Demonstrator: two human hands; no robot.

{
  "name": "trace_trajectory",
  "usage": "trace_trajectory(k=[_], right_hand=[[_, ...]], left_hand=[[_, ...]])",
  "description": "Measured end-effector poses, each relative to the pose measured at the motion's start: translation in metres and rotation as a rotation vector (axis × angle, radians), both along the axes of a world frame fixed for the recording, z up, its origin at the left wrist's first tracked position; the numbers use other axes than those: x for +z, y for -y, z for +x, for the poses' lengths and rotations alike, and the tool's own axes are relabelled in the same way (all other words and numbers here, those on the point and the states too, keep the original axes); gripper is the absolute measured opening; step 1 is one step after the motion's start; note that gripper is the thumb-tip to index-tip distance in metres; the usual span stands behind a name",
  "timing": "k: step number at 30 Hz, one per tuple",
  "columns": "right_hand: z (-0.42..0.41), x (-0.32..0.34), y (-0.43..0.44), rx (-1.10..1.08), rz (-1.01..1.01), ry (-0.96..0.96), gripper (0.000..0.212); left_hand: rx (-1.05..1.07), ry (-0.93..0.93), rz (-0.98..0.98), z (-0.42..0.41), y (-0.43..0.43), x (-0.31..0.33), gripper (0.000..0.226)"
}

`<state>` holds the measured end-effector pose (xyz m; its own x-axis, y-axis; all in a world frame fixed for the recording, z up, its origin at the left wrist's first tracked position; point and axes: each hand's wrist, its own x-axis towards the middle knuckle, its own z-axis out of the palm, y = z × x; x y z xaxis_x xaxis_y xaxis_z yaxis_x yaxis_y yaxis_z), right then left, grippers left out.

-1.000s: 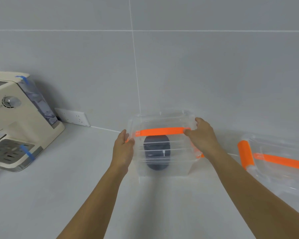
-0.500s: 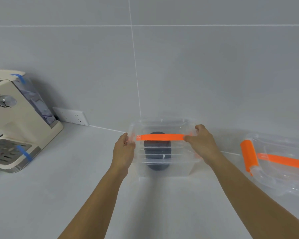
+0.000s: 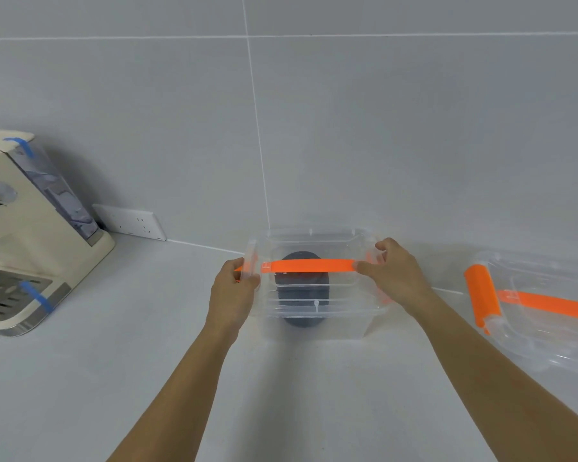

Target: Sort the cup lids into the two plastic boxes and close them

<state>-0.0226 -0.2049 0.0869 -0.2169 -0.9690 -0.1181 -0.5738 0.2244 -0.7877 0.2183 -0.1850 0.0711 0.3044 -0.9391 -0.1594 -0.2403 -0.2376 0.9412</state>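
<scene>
Setting: pale grey countertop (image 3: pixel 80 378) meeting a grey tiled wall (image 3: pixel 381 128)
Central box: clear plastic box (image 3: pixel 317 315) standing near the wall, straight ahead of the person; its clear lid (image 3: pixel 311 243) lies on top, though whether it is fully seated cannot be told
Handle: orange strap handle (image 3: pixel 309 265) crossing the lid from side to side
Contents: dark grey stack of cup lids (image 3: pixel 302 301) seen through the clear wall, in the middle of the box
Left hand (image 3: pixel 234 291): curled around the left end of the box, fingers bent over the lid edge where an orange clip (image 3: pixel 238 269) shows
Right hand (image 3: pixel 396 276): curled over the right end of the box, thumb and fingers pressing the lid edge just beside the handle's end
Second box: another clear plastic box (image 3: pixel 541 331) at far right, apart from both hands, with an orange side latch (image 3: pixel 482 299) and an orange strap (image 3: pixel 548 303); partly cut off by the picture edge
Left margin: cream coffee machine (image 3: pixel 20 235) with blue tape strips (image 3: pixel 35 296); white wall socket (image 3: pixel 129 222) beside it, low on the wall
</scene>
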Motion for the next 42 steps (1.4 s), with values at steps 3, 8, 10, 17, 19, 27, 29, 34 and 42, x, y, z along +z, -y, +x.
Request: trace_trajectory(k=[3,8,10,17,19,27,29,34,42], right_hand=[[-0.004,-0.005,-0.003,-0.058,-0.043,-0.064,0.065],[-0.011,-0.018,-0.011,-0.241,0.147,0.339,0.075],[-0.013,-0.020,-0.013,-0.236,0.221,0.451,0.056],[-0.005,-0.021,-0.014,-0.222,-0.047,0.290,0.037],[-0.003,-0.021,-0.016,-0.216,-0.086,0.163,0.039],[-0.003,-0.018,-0.017,-0.140,-0.152,-0.105,0.028],[-0.002,-0.017,-0.015,-0.112,-0.172,-0.186,0.029],[-0.002,-0.016,-0.015,-0.095,-0.180,-0.310,0.027],[0.000,-0.016,-0.016,-0.109,-0.153,-0.338,0.030]], left_hand=[[0.040,0.259,-0.025,0.002,-0.001,-0.004,0.039],[0.191,0.052,0.219,0.003,0.000,-0.004,0.084],[0.152,-0.195,0.298,0.004,-0.001,-0.003,0.068],[0.128,-0.008,0.063,0.001,-0.006,-0.006,0.039],[0.125,0.104,-0.007,-0.001,-0.009,-0.007,0.032],[0.115,0.268,-0.125,-0.003,-0.009,-0.010,0.020],[0.099,0.318,-0.135,-0.003,-0.006,-0.010,0.020],[0.079,0.455,-0.130,-0.004,-0.001,-0.010,0.022],[0.087,0.527,-0.104,-0.004,-0.002,-0.011,0.023]])
